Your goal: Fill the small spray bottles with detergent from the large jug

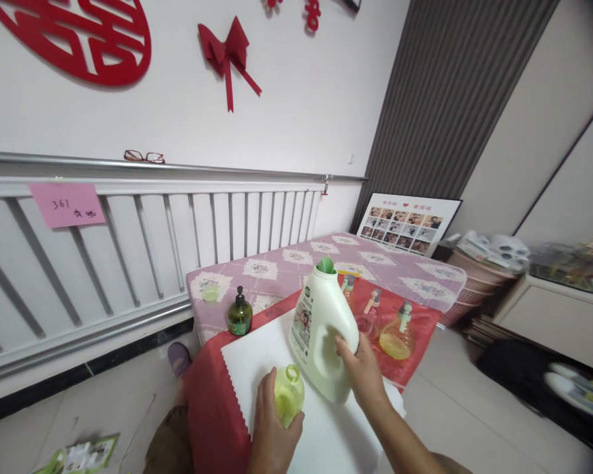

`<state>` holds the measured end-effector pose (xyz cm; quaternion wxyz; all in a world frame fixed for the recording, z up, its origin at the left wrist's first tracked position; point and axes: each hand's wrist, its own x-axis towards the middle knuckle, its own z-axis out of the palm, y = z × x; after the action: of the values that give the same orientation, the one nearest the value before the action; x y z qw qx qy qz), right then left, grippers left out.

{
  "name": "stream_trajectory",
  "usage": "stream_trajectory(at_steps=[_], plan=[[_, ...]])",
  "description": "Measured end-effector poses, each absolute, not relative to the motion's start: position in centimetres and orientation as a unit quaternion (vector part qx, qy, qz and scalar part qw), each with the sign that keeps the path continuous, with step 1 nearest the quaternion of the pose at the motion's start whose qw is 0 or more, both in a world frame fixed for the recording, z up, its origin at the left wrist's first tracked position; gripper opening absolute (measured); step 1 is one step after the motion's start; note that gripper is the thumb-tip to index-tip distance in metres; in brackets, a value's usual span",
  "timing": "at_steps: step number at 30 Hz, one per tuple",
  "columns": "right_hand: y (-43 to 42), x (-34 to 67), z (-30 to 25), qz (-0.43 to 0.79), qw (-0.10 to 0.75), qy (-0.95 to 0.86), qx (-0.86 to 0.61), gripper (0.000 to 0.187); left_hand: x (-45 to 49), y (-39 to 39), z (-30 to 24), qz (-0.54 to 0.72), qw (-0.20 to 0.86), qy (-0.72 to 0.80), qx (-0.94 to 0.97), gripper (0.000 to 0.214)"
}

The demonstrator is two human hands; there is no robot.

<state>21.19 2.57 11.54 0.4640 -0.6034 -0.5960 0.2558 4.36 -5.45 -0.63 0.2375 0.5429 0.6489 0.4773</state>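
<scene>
Bright, even indoor light, soft shadows; wide-angle bend at edges (lower-right corner blurred w/ motion).

The left hand point(271, 431) holds a small yellow-green bottle point(289, 393) on the white sheet point(250, 362) that lies on the red-covered table point(205, 401). Just beside it, the right hand point(362, 372) grips a big white jug point(319, 336) with a green cap, standing upright. A dark green bottle point(240, 315) and a round yellow bottle point(398, 337) stand farther back

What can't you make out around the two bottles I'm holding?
Head view:
- Print on the white jug: too small; right hand covers its handle.
- Lower part of the small green bottle: hidden by left hand.
- Dark things at far right: blurred.
- Bottom edge cuts off the leaflet.
</scene>
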Motion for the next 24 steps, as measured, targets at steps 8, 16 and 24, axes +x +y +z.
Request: stream_trajectory(at_steps=[8, 16, 24], plan=[[0.7, 19.8, 6.5, 0.262, 0.487, -0.584, -0.594, 0.04, 4.6, -5.5, -1.1, 0.513, 0.218, 0.632, 0.538, 0.077], [0.3, 20.2, 4.7, 0.256, 0.488, -0.567, -0.612, 0.033, 5.0, -5.3, -1.3, 0.516, 0.211, 0.64, 0.529, 0.075], [0.6, 20.2, 3.9, 0.256, 0.492, -0.556, -0.619, 0.031, 5.0, -5.3, -1.3, 0.501, 0.196, 0.656, 0.529, 0.077]])
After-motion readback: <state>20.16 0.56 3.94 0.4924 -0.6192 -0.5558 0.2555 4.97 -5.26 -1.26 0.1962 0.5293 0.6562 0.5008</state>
